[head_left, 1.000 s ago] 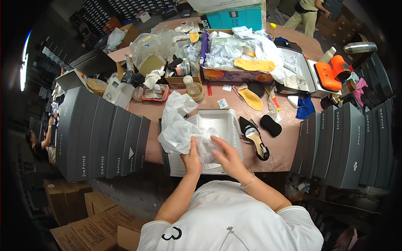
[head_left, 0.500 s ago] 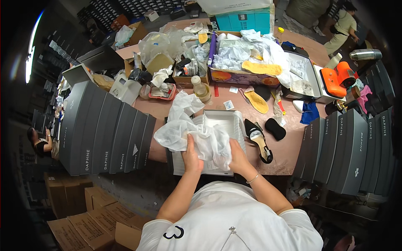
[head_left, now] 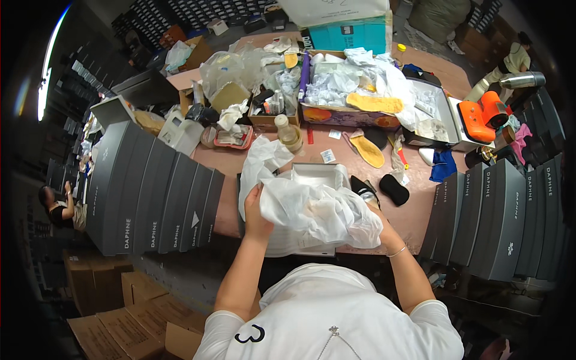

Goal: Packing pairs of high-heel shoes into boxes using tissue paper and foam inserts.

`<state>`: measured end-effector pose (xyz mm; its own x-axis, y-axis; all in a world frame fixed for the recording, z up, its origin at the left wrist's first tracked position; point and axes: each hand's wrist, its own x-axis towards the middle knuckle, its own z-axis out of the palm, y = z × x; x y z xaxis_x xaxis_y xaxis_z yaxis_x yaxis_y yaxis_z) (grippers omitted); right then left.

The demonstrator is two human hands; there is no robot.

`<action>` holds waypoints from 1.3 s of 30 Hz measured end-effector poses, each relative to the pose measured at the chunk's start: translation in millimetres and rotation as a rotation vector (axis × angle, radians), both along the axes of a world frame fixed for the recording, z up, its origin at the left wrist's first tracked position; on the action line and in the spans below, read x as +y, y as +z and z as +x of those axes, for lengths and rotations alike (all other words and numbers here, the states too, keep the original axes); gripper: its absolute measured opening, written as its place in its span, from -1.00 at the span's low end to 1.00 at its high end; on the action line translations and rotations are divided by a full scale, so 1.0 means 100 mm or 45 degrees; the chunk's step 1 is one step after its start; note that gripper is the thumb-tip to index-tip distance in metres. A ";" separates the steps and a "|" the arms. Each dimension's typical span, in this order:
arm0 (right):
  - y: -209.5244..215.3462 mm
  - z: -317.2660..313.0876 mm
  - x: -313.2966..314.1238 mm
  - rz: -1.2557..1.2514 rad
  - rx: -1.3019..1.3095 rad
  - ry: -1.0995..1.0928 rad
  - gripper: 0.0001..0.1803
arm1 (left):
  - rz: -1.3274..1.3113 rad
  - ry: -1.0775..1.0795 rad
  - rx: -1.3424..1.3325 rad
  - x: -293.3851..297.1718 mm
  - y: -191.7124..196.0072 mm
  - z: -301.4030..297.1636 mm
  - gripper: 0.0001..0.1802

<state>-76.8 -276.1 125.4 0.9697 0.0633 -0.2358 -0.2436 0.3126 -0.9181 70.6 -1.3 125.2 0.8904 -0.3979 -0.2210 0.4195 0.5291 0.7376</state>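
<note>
A crumpled sheet of white tissue paper [head_left: 321, 213] spans the gap between my hands, over the near edge of the table. My left hand [head_left: 257, 211] grips its left end, thumb up. At the other end my right hand [head_left: 389, 231] holds the paper, its fingers mostly hidden behind it. Underneath lies an open white shoe box [head_left: 321, 173], largely covered. More white tissue [head_left: 262, 157] spreads at the box's left side. A black strappy shoe [head_left: 362, 187] sits just right of the box, partly hidden by the paper. Beside it rests a black rounded pad-like thing [head_left: 394, 189].
Dark grey shoe boxes stand in rows at left [head_left: 141, 192] and right [head_left: 492, 216]. Behind are a glue-coloured bottle [head_left: 288, 135], yellow insoles [head_left: 367, 150], a carton rim [head_left: 351, 115] around crumpled paper, and an orange device [head_left: 480, 117]. Brown cartons [head_left: 129, 324] stack low at left.
My hands have moved apart, the right one to the right, spreading the bunched tissue wider. It now hides much of the shoe. A person at the far right has shifted rightward.
</note>
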 end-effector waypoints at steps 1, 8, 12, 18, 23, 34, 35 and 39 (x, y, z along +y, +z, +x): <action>-0.07 0.04 -0.10 -0.158 -0.062 -0.020 -0.33 | 0.601 -0.059 -0.254 -0.01 0.11 -0.02 -0.59; 0.23 0.10 -0.16 -0.071 -0.240 -0.082 -0.28 | -0.265 -0.329 0.190 -0.35 0.43 -0.17 -0.38; 0.16 0.03 -0.12 0.064 -0.101 -0.077 -0.28 | 0.015 -0.275 -0.301 -0.28 0.13 -0.20 -0.56; 0.14 -0.01 -0.43 -0.594 -0.203 0.040 -0.42 | -0.081 0.275 0.194 -0.12 0.29 -0.08 -0.67; -0.12 0.07 -0.51 -0.706 0.052 -0.246 -0.40 | 0.048 0.814 -0.372 -0.09 1.06 -0.02 -0.77; 0.22 0.25 -0.81 -0.550 0.137 -0.560 -0.40 | 1.695 -1.320 -1.400 -0.25 -0.90 -0.60 -0.80; 0.28 0.25 -0.86 -0.650 0.076 -0.434 -0.39 | 1.716 -1.585 -1.196 -0.17 -1.02 -0.47 -0.76; 0.56 0.19 -0.85 -0.904 -0.088 0.144 -0.36 | 1.061 -0.438 -0.495 -0.04 0.08 0.07 -0.53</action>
